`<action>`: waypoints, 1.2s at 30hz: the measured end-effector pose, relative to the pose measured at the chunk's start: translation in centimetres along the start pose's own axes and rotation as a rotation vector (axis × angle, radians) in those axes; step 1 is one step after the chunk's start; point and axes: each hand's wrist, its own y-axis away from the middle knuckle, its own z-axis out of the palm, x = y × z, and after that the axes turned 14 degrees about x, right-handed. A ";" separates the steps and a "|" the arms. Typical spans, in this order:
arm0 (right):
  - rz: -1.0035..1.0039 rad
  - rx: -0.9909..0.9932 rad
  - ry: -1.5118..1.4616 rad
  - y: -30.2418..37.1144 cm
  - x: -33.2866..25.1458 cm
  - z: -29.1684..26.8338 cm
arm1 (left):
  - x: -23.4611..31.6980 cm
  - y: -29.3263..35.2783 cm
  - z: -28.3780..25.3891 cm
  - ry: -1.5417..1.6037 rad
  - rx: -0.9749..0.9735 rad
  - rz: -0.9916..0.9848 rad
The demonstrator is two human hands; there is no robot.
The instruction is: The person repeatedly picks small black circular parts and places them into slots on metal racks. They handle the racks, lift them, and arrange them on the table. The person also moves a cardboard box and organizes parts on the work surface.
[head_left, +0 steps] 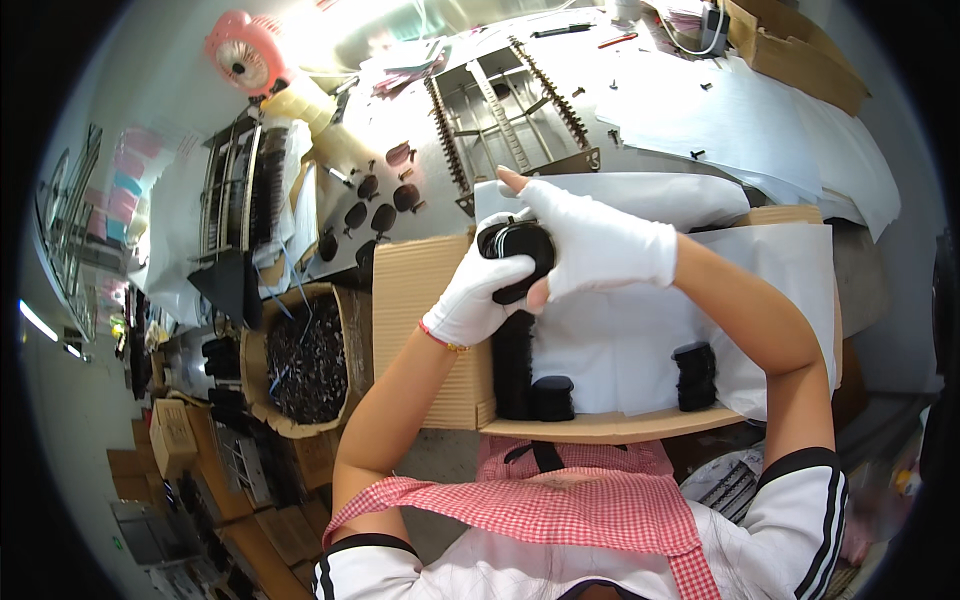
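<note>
Both my hands wear white gloves, and bare fingertips show on the right one. My left hand (pixel 470 290) is wrapped round a small stack of glossy black rounded pieces (pixel 522 250), held over the left part of an open cardboard box. From the right, my right hand (pixel 600 245) closes against the same stack, its thumb at the lower side and one finger pointing up past it. White paper lines the box (pixel 640 433). Inside, a long row of black pieces (pixel 513 365) runs along the left wall, with a short black stack (pixel 552 398) beside it and another black stack (pixel 695 377) farther right.
Beyond the box, a metal rack with toothed rails (pixel 510 110) lies on the worktable. Several dark round parts (pixel 383 218) are scattered left of it. A carton of small dark pieces (pixel 305 360) stands at left. A pink fan (pixel 243 60) and white paper sheets (pixel 700 120) are at the back.
</note>
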 end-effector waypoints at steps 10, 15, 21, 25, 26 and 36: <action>0.280 0.031 -0.283 -0.8 -1.3 8.1 | -2.6 7.1 -5.0 0.216 -0.015 0.085; -0.005 0.011 -0.159 -1.6 -3.7 14.2 | -3.5 12.4 -9.9 0.237 0.182 0.111; -0.132 -0.024 0.042 -4.4 -6.9 22.8 | -3.9 18.1 -14.9 0.350 0.511 0.076; 0.100 -0.314 -0.085 -6.7 -8.4 27.0 | -4.8 21.3 -18.1 0.399 0.570 0.105; 0.064 -0.352 -0.124 -7.1 -8.8 27.8 | -4.9 22.1 -18.9 0.320 0.565 0.141; -0.240 -0.322 0.091 -9.3 -11.5 35.9 | -4.3 26.3 -23.7 0.396 0.733 0.171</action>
